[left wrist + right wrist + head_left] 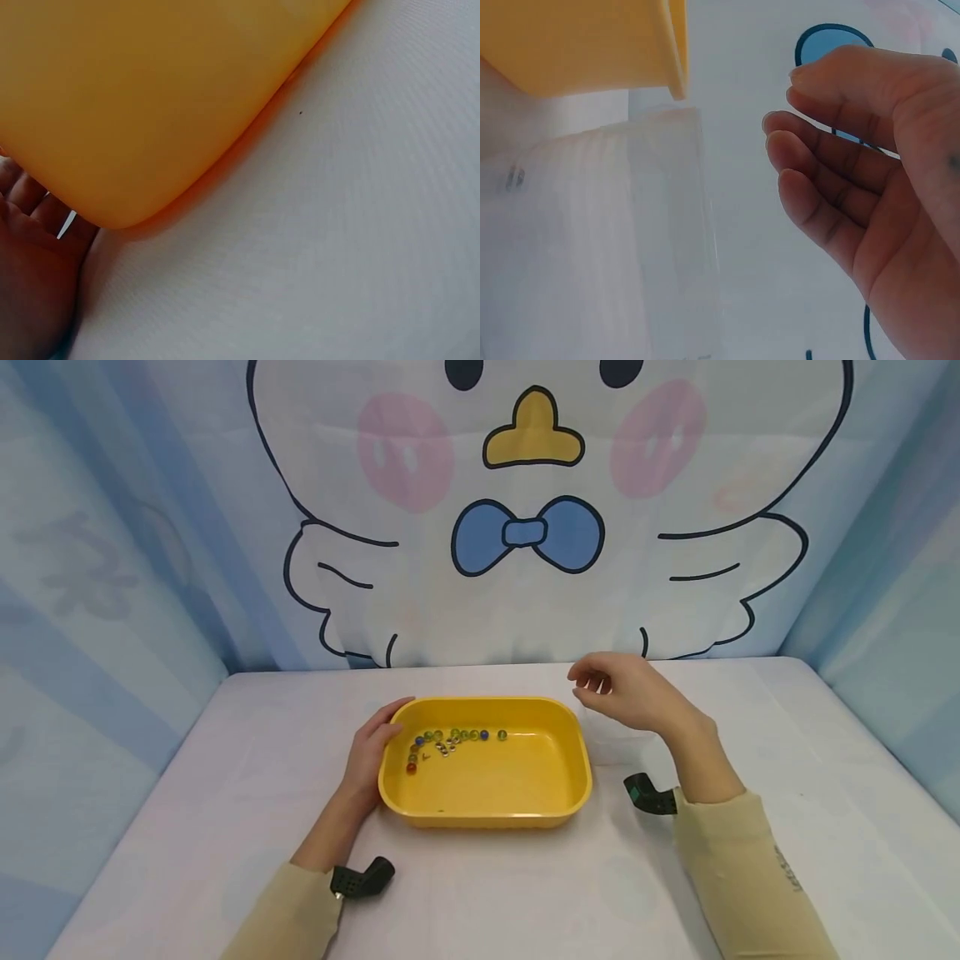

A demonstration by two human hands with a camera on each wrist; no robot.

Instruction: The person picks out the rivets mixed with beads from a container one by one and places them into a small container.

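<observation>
A yellow plastic tray (480, 785) stands on the table. My left hand (369, 758) grips its left end, with the thumb over the rim; the left wrist view shows the fingers (28, 195) partly hidden beyond the tray's wall. Inside, several glass marbles (464, 735), mostly green-yellow with a few blue and a red-brown one, lie along the back and left sides. Several small shiny pieces (446, 748), too small to identify, lie by them. Right of the tray's back corner, my right hand (630, 689) hovers with loosely curved fingers; nothing shows in it in the right wrist view.
A pale cloth covers the table (517, 893). Behind it hangs a curtain (525, 610) printed with a cartoon bird, and more fabric hangs at both sides. A black camera sits on the left wrist (363, 877) and another on the right (649, 795).
</observation>
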